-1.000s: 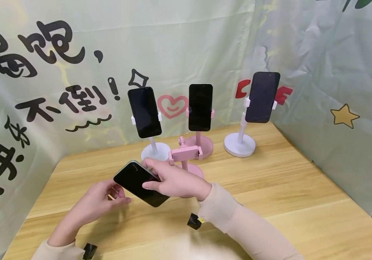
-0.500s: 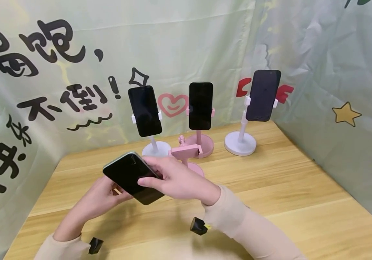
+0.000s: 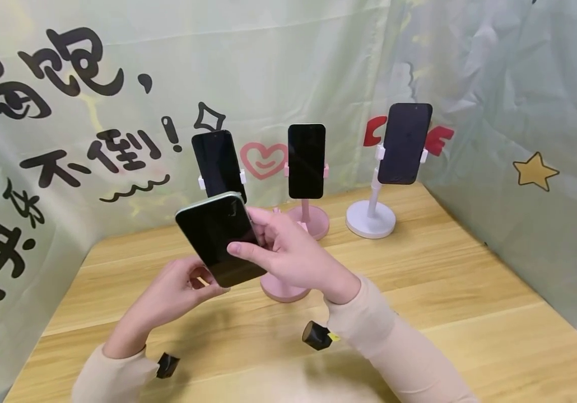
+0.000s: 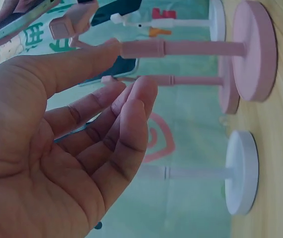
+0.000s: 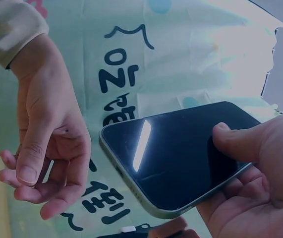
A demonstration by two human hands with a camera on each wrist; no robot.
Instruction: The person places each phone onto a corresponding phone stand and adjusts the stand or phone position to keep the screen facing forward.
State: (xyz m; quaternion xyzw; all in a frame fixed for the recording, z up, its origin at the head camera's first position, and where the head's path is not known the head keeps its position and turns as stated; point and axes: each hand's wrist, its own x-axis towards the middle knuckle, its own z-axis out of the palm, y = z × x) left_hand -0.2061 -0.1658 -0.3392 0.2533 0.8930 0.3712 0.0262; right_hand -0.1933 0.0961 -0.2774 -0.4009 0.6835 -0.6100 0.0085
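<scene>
A black-screened smartphone [image 3: 208, 232] with a pale green edge is held up over the table, tilted, by my right hand [image 3: 301, 257]. The right thumb lies across the screen and the fingers are behind, as the right wrist view also shows. My left hand [image 3: 180, 288] hangs just below and left of the phone. Its fingers are loosely curled and hold nothing; in the right wrist view a gap separates this left hand [image 5: 52, 134] from the phone [image 5: 176, 153]. Behind the right hand stands a pink phone stand [image 3: 284, 290], its clamp mostly hidden in the head view.
Three stands at the back carry upright phones: a white stand with a phone [image 3: 220, 162] at left, a pink one with a phone [image 3: 306, 161] in the middle, a white one with a phone [image 3: 404, 143] at right. A printed cloth [image 3: 268, 67] hangs behind the wooden table [image 3: 445, 296].
My right hand has raised the phone up and turned it more upright, so it now overlaps the back left phone. The left hand has moved right and slightly up.
</scene>
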